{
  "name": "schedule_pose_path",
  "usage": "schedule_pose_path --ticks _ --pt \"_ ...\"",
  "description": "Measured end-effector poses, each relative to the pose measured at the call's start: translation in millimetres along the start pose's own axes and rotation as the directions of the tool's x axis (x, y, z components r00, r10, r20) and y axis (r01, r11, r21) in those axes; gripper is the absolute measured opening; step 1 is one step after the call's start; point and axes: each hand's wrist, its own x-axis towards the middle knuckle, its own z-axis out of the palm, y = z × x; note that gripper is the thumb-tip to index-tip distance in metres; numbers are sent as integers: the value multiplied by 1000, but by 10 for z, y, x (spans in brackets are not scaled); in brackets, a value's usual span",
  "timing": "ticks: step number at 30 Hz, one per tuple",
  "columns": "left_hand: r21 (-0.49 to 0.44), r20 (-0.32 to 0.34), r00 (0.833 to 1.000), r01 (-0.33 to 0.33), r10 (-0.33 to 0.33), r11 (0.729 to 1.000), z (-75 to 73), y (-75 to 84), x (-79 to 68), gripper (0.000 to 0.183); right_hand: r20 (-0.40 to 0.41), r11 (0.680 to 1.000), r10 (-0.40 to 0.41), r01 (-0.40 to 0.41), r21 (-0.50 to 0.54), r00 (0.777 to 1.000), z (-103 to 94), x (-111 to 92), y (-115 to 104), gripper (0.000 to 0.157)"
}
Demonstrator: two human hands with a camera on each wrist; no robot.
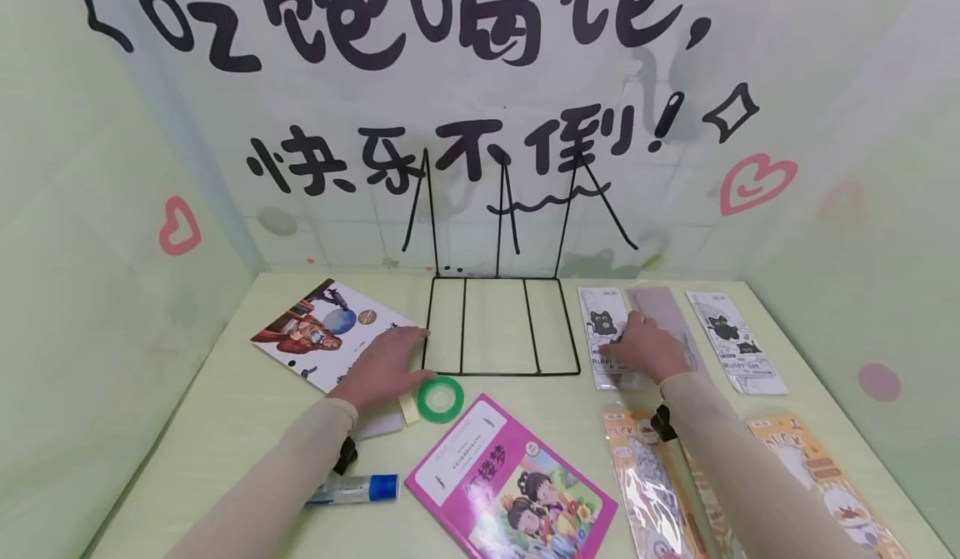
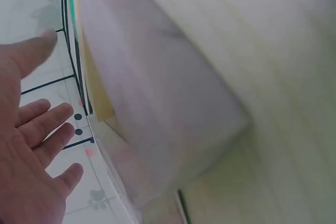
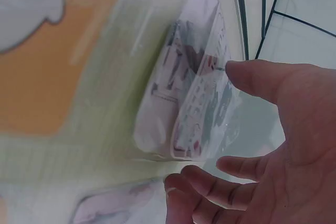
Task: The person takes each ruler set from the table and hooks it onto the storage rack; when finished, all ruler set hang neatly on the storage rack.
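Observation:
My left hand (image 1: 386, 367) is spread beside the front left corner of a black wire rack (image 1: 504, 373), above a white illustrated book (image 1: 352, 319). In the left wrist view that hand (image 2: 37, 156) has parted fingers holding nothing, and a pale purple pad (image 2: 152, 77) lies beside it. Over two flat packs reaches my right hand (image 1: 652, 346): a Ruler set pack (image 1: 602, 305) with a black cat, and a plain mauve one (image 1: 663, 302). The right wrist view shows the thumb right at the edge of a clear-wrapped pack (image 3: 199, 114), fingers apart.
Green tape (image 1: 440, 399), a blue-capped glue stick (image 1: 367, 488) and a pink book (image 1: 517, 492) lie at the front. Orange duck packs (image 1: 825, 476) lie front right, another Ruler set pack (image 1: 731, 334) behind them. Printed walls (image 1: 862, 209) enclose the table's back and sides.

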Motion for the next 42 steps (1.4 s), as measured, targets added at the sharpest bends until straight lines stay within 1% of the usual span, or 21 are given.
schedule_pose_path --ticks 3,5,8,10,11,13,16,18,21,23,28,31,33,35,39,41,42 --pt "9 3 1000 6 -6 1000 37 7 -3 69 48 999 27 -28 29 998 32 18 39 89" --pt "-3 13 1000 19 -19 1000 54 18 -7 67 66 998 37 -40 49 997 48 30 62 91" --pt "-40 37 998 47 -45 998 64 37 -18 66 66 995 46 -52 91 997 49 37 86 95" --pt "-71 47 997 68 -65 995 65 44 -22 66 52 989 46 -53 138 998 39 43 102 93" --pt "-85 50 996 78 -74 993 65 44 -20 66 41 985 46 -52 163 998 31 50 109 88" --pt "-99 49 995 90 -85 991 70 36 -21 65 10 978 38 -39 206 999 10 62 118 72" --pt "-115 41 996 88 -83 989 82 13 -24 63 -38 960 12 0 281 999 -37 71 122 45" --pt "-122 38 996 85 -81 989 85 2 -25 62 -63 945 -2 23 326 998 -69 69 124 34" --pt "-146 39 996 84 -79 986 82 -7 -31 59 -89 915 -16 50 400 996 -106 60 129 27" --pt "-156 43 996 86 -80 984 81 -9 -33 57 -124 901 -25 76 428 992 -130 52 124 24" --pt "-169 51 995 90 -83 981 65 0 -36 54 -220 875 -71 167 455 973 -210 32 53 19" --pt "-162 55 994 101 -93 982 56 6 -35 53 -250 856 -114 223 466 961 -278 -22 -56 19" --pt "-154 57 994 105 -97 982 57 8 -31 52 -263 833 -156 270 483 952 -320 -77 -156 18" --pt "-146 55 994 103 -96 984 63 6 -24 51 -271 800 -208 322 506 940 -360 -140 -274 16" --pt "-129 50 995 98 -92 987 82 -2 -10 51 -270 717 -329 425 553 905 -407 -258 -521 12" --pt "-126 51 994 100 -94 987 85 2 -5 51 -263 684 -381 461 565 886 -430 -326 -644 11" --pt "-124 53 994 102 -96 987 87 4 -3 51 -258 662 -407 477 578 876 -439 -360 -703 10"
